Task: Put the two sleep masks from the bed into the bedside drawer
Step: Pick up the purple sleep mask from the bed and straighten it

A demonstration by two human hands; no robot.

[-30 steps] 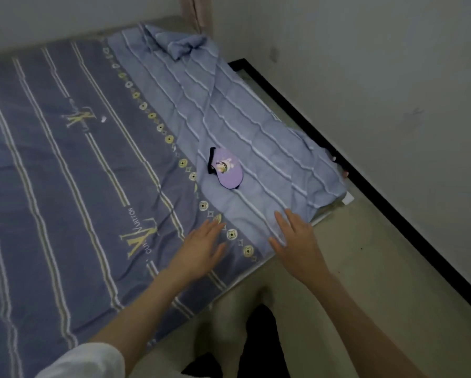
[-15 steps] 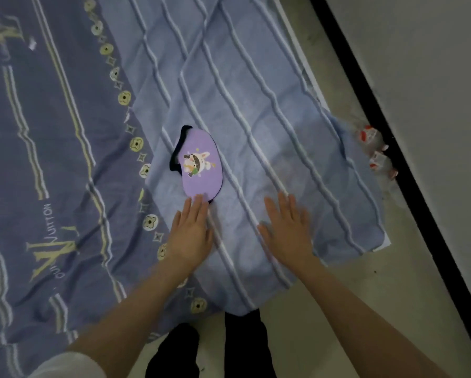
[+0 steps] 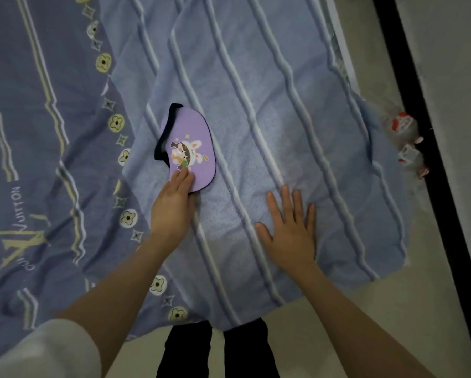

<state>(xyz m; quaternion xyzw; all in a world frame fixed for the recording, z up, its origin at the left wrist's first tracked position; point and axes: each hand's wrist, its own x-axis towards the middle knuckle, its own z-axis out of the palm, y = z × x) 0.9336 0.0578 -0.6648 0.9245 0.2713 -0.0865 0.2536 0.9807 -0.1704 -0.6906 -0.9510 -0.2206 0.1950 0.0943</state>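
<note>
A purple sleep mask (image 3: 192,137) with a cartoon rabbit print and a black strap lies flat on the light blue striped blanket (image 3: 269,105). My left hand (image 3: 174,205) rests with its fingertips on the near end of the mask, fingers together and laid flat, not closed around it. My right hand (image 3: 291,227) lies palm down on the blanket to the right of the mask, fingers spread, holding nothing. Only one sleep mask shows. No drawer is in view.
The dark blue patterned bedsheet (image 3: 37,159) covers the bed to the left. A black skirting strip (image 3: 425,132) runs along the wall at right, with red and white packets (image 3: 403,137) on the floor beside it. My dark trouser legs (image 3: 215,350) stand at the bed's edge.
The view has closed in on the mask. My left hand has slid forward until its fingertips lie on the mask. My right hand has moved forward and spread on the blanket.
</note>
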